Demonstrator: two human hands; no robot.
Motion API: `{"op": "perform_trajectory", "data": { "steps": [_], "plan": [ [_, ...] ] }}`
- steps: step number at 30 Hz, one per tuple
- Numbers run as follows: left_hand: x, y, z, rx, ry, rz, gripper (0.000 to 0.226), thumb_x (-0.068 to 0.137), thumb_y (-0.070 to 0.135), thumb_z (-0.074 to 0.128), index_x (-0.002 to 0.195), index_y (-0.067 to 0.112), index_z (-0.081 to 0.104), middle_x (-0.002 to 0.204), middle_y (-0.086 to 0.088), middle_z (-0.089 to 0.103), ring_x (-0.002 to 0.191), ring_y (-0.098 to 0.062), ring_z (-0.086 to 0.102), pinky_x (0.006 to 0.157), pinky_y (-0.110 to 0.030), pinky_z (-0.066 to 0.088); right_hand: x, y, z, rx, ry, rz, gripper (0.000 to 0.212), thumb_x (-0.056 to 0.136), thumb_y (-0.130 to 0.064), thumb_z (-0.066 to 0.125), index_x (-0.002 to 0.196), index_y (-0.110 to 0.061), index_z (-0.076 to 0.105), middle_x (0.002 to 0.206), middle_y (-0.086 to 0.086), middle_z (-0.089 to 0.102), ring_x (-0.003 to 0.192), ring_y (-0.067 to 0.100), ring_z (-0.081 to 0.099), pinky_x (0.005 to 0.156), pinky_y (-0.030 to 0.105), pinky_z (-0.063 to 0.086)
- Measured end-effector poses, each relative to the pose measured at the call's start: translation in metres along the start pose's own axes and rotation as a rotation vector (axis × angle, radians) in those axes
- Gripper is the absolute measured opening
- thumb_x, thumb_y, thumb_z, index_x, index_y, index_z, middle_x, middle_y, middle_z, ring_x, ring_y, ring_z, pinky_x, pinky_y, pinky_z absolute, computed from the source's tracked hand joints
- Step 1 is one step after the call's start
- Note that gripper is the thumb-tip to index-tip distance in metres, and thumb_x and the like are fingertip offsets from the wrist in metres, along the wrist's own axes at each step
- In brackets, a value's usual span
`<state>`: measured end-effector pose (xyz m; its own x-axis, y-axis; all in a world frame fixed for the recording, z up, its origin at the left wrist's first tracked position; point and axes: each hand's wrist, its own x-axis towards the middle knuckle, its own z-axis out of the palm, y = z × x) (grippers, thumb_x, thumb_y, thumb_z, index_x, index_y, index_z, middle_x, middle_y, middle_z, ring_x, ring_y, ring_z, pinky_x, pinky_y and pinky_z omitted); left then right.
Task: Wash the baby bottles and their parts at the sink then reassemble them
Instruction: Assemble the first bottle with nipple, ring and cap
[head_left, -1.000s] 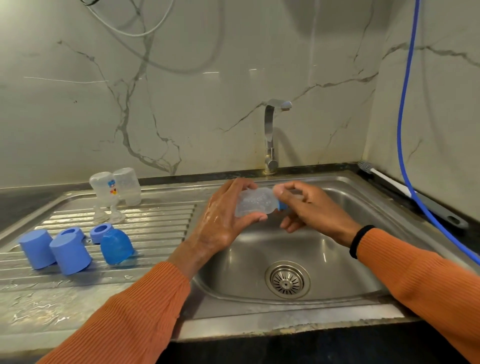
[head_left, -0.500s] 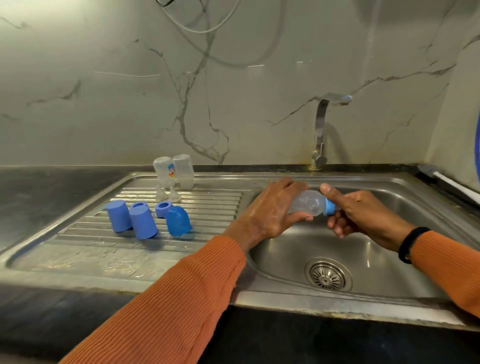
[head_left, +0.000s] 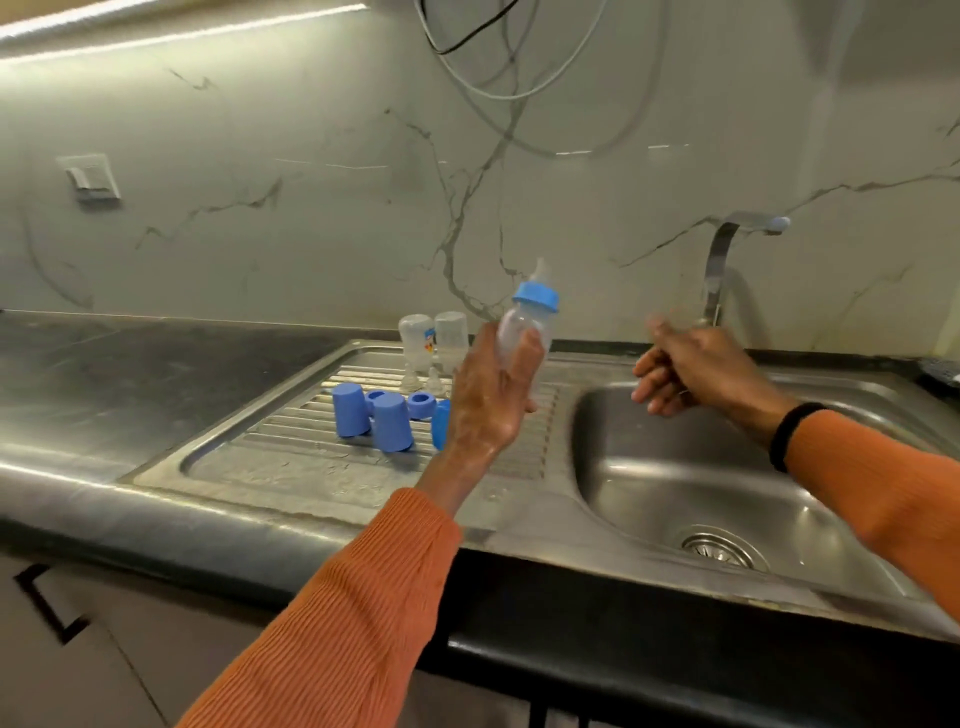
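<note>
Your left hand (head_left: 491, 400) grips the assembled bottle (head_left: 522, 325) upright; your right hand (head_left: 691, 374), apart, is blurred, grip unclear. Behind your left hand, another bottle (head_left: 415, 338) shows an unreadable print.

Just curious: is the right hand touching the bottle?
Apart. The head view shows the right hand over the basin, clear of the bottle, which the left hand grips.
</note>
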<state>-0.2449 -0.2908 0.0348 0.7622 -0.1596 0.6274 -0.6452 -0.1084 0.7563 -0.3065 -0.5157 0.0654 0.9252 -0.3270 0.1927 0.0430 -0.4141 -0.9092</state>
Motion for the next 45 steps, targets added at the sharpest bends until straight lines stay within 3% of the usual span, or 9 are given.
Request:
{"op": "perform_trajectory", "data": {
  "steps": [5, 9, 15, 20, 24, 29, 33, 38, 45],
  "plan": [
    [0.017, -0.013, -0.049, -0.092, 0.177, -0.103, 0.049, 0.103, 0.054, 0.047, 0.123, 0.01, 0.057, 0.102, -0.016, 0.068, 0.065, -0.022, 0.073, 0.051, -0.037, 0.06, 0.032, -0.011, 0.071, -0.215, -0.105, -0.203, 0.02, 0.094, -0.022, 0.075, 0.107, -0.007, 0.073, 0.092, 0.011, 0.078, 0.077, 0.022, 0.076, 0.073, 0.035, 0.065],
    [0.016, -0.028, -0.079, -0.138, 0.219, -0.149, 0.053, 0.102, 0.058, 0.046, 0.123, 0.01, 0.058, 0.102, -0.016, 0.067, 0.067, -0.021, 0.074, 0.055, -0.046, 0.062, 0.075, -0.025, 0.133, -0.485, -0.268, -0.382, 0.02, 0.096, -0.023, 0.073, 0.115, -0.024, 0.076, 0.114, -0.004, 0.073, 0.099, 0.014, 0.07, 0.088, 0.033, 0.058],
    [0.018, -0.038, -0.096, -0.162, 0.267, -0.19, 0.052, 0.1, 0.053, 0.045, 0.121, 0.008, 0.058, 0.099, -0.019, 0.067, 0.07, -0.021, 0.074, 0.06, -0.045, 0.064, 0.11, -0.038, 0.189, -0.684, -0.416, -0.471, 0.03, 0.102, -0.009, 0.06, 0.125, -0.022, 0.074, 0.141, 0.002, 0.059, 0.126, 0.016, 0.054, 0.097, 0.017, 0.033],
    [0.018, -0.041, -0.103, -0.147, 0.294, -0.215, 0.046, 0.102, 0.052, 0.048, 0.12, 0.011, 0.059, 0.1, -0.012, 0.069, 0.066, -0.019, 0.075, 0.063, -0.043, 0.064, 0.111, -0.041, 0.2, -0.542, -0.382, -0.405, 0.029, 0.105, -0.012, 0.056, 0.127, -0.019, 0.072, 0.131, -0.001, 0.068, 0.111, 0.009, 0.059, 0.095, 0.025, 0.047],
    [0.015, -0.038, -0.106, -0.104, 0.363, -0.191, 0.044, 0.095, 0.057, 0.052, 0.119, 0.02, 0.057, 0.099, -0.001, 0.067, 0.072, -0.005, 0.073, 0.058, -0.024, 0.06, 0.098, -0.04, 0.195, -0.276, -0.421, -0.27, 0.024, 0.104, -0.029, 0.06, 0.119, -0.015, 0.073, 0.106, 0.001, 0.077, 0.101, 0.018, 0.072, 0.087, 0.037, 0.061],
    [0.01, -0.037, -0.105, -0.085, 0.386, -0.205, 0.043, 0.097, 0.055, 0.054, 0.118, 0.017, 0.058, 0.096, 0.002, 0.067, 0.067, 0.001, 0.071, 0.06, -0.027, 0.061, 0.077, -0.034, 0.185, -0.326, -0.516, -0.323, 0.036, 0.092, -0.054, 0.07, 0.109, -0.024, 0.078, 0.102, -0.009, 0.076, 0.098, 0.012, 0.07, 0.081, 0.031, 0.06],
    [0.007, -0.034, -0.105, -0.063, 0.377, -0.222, 0.044, 0.098, 0.052, 0.057, 0.121, 0.015, 0.059, 0.095, 0.004, 0.066, 0.065, 0.0, 0.071, 0.064, -0.033, 0.064, 0.071, -0.027, 0.18, -0.515, -0.552, -0.352, 0.045, 0.081, -0.053, 0.083, 0.118, -0.029, 0.075, 0.106, -0.014, 0.073, 0.1, 0.004, 0.068, 0.089, 0.024, 0.057],
    [0.007, -0.031, -0.104, -0.024, 0.358, -0.222, 0.053, 0.093, 0.054, 0.062, 0.128, 0.015, 0.059, 0.099, 0.006, 0.069, 0.069, -0.002, 0.072, 0.066, -0.039, 0.065, 0.065, -0.026, 0.155, -0.406, -0.434, -0.361, 0.046, 0.08, -0.043, 0.087, 0.119, -0.024, 0.074, 0.104, -0.011, 0.074, 0.094, 0.002, 0.07, 0.076, 0.012, 0.055],
    [0.005, -0.027, -0.098, 0.012, 0.373, -0.182, 0.072, 0.08, 0.067, 0.059, 0.131, 0.017, 0.058, 0.106, 0.002, 0.069, 0.083, -0.01, 0.073, 0.066, -0.035, 0.065, 0.062, -0.016, 0.127, -0.412, -0.365, -0.276, 0.048, 0.079, -0.04, 0.088, 0.118, -0.018, 0.072, 0.106, -0.004, 0.074, 0.098, 0.01, 0.07, 0.091, 0.029, 0.06]
  ]
}}
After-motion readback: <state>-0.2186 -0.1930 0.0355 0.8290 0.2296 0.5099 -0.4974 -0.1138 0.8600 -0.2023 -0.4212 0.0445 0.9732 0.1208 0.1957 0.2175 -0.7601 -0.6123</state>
